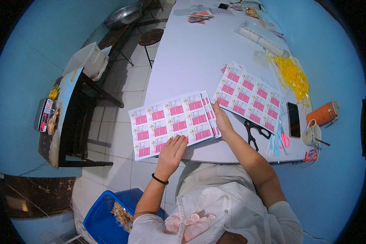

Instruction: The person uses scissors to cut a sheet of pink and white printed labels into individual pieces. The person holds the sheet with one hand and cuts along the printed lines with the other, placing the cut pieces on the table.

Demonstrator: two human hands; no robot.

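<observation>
A stack of printed label sheets (pixel 170 114) with pink and white panels lies at the table's front left edge, its top sheets shifted so that others show at the right. My left hand (pixel 172 152) rests with flat fingers on the lower part of the top sheet, holding nothing. At the stack's right edge stands my right hand (pixel 222 122), palm side against the sheets, fingers not closed around them. A second group of similar sheets (pixel 250 97) lies just beyond it. Black-handled scissors (pixel 254 132) lie partly beneath that group. Pink-handled scissors (pixel 284 141) are among light blue strips (pixel 273 148).
To the right are a smartphone (pixel 293 119), a cup (pixel 311 134) with a spoon, an orange cylinder (pixel 322 113) and yellow ribbon (pixel 292 74). The white table (pixel 183 55) extends away. A blue bin (pixel 100 210) stands at lower left, a stool (pixel 151 37) farther off.
</observation>
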